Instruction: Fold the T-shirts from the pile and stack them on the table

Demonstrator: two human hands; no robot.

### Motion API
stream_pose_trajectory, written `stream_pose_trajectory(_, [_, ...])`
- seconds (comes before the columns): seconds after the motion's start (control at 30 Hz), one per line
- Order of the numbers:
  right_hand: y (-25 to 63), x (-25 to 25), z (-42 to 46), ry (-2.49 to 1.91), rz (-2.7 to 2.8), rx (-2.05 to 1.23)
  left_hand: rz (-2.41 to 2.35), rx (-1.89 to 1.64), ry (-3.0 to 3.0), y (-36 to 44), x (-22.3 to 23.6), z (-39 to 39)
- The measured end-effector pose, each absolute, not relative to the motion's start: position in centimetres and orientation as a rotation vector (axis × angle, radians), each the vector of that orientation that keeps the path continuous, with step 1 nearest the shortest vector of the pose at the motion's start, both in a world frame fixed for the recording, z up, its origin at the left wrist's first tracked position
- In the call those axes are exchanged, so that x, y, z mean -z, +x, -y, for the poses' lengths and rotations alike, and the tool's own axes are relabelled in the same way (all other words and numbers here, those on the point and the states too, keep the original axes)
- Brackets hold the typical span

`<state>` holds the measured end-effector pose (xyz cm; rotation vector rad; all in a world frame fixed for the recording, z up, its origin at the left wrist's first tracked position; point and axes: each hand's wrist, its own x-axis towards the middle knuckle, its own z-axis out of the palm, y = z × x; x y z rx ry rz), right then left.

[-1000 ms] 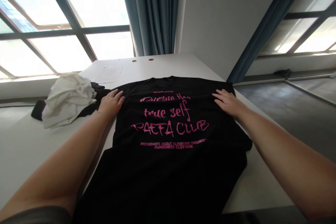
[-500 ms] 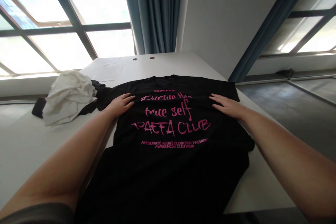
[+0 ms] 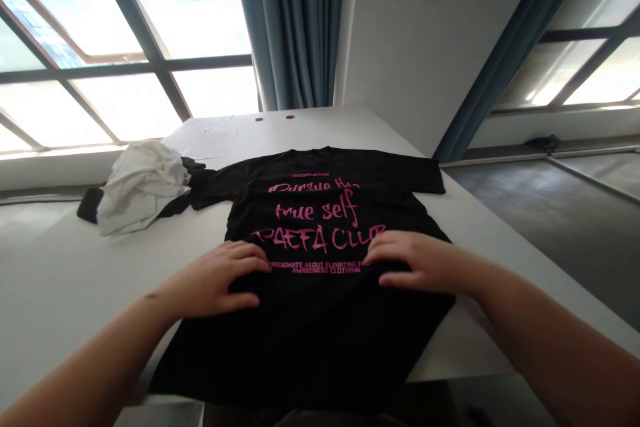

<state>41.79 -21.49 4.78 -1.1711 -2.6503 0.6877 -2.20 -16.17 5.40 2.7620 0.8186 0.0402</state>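
A black T-shirt point(image 3: 310, 327) with pink lettering lies spread on the white table, collar toward the far side and hem at the near edge. My left hand point(image 3: 220, 278) rests on its left half beside the lower print, palm down with fingers stretched out. On the right half, my right hand point(image 3: 415, 260) lies over the end of the large lettering, fingers extended and thumb apart. Neither hand grips the cloth. Both short sleeves stick out to the sides, and a few soft wrinkles cross the shirt's front.
On the left of the table point(image 3: 65, 280) sits a crumpled white cloth point(image 3: 145, 187) on top of dark fabric point(image 3: 90, 203). Sheets of paper point(image 3: 210, 140) lie farther back, near two round holes in the tabletop. A blue curtain point(image 3: 295, 27) hangs behind the table.
Both hands have slid from the chest area toward me, down to the lower print. The shirt's hem now shows at the table's near edge, and the right sleeve is more exposed.
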Motion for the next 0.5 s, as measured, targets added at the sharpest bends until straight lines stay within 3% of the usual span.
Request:
stream_pose_trajectory(0.27, [39.1,-3.3,28.1,-1.182,2.641,-0.507,-1.145,-0.097,2.812,-2.1,-2.2,23.1])
stream_pose_trajectory(0.5, [43.1,-8.0,30.7,-1.439,2.317,-0.913,-1.429,-0.072,2.537,-1.3,-6.0,23.8])
